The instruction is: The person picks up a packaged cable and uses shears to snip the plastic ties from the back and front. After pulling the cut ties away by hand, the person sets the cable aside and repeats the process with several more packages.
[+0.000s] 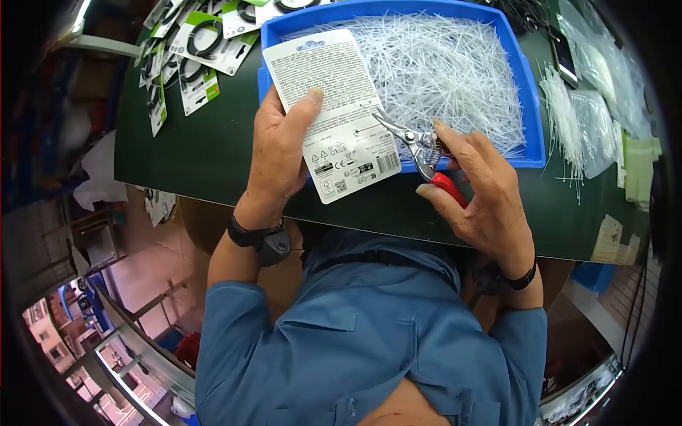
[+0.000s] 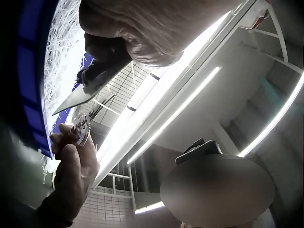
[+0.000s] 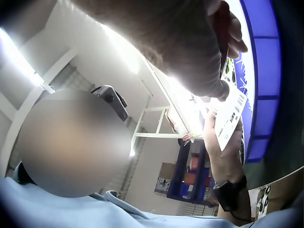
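In the head view my left hand (image 1: 273,145) grips a white printed blister card (image 1: 334,92) by its left edge, thumb lying on the text side. The card's back, with its barcode and symbols, faces up, and its far side is hidden. My right hand (image 1: 494,188) holds small red-handled pruning snips (image 1: 419,145), their narrow metal blades overlapping the card's right edge. The left wrist view shows the snips (image 2: 81,128) in the right hand beside the card, seen nearly edge-on. Below both hands sits a blue tray (image 1: 534,121) full of thin white plastic ties (image 1: 440,78).
Several carded black cables (image 1: 206,39) lie at the upper left of the dark green table (image 1: 213,153). To the right are a bundle of white ties (image 1: 565,121), clear plastic bags (image 1: 597,128) and a dark phone-like slab (image 1: 565,60). The table's front edge runs close to the person's waist.
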`<state>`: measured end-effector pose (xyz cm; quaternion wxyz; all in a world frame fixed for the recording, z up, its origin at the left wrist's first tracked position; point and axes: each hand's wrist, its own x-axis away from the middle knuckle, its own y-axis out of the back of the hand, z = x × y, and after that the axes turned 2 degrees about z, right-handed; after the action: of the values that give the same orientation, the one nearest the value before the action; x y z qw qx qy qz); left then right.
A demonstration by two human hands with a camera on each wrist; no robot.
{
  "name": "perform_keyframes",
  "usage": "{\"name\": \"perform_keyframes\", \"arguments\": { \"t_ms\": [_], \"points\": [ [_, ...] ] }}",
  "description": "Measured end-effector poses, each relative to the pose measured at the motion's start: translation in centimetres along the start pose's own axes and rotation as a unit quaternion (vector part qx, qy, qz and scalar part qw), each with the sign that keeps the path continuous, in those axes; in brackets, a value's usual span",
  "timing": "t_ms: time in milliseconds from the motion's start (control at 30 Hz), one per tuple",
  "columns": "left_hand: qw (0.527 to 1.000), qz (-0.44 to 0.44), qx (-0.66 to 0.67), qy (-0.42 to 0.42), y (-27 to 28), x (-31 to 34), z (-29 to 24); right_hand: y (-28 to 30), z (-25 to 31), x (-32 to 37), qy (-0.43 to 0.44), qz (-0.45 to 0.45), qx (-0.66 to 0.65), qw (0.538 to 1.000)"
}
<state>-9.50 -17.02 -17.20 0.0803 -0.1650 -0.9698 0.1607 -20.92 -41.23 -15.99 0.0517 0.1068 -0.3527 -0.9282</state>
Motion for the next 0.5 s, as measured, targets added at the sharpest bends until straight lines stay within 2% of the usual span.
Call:
{"name": "perform_keyframes", "arguments": {
  "t_ms": [400,500],
  "points": [
    [0.998,-0.006,-0.009,-0.056,-1.8,0.8,1.0,-0.8,-0.5,0.6,-0.026,-0.044,0.031,0.998],
    [0.998,-0.005,-0.014,-0.067,-1.9,1.1,0.7,-1.3,-0.5,0.2,-0.003,-0.05,0.021,0.999]
  ]
}}
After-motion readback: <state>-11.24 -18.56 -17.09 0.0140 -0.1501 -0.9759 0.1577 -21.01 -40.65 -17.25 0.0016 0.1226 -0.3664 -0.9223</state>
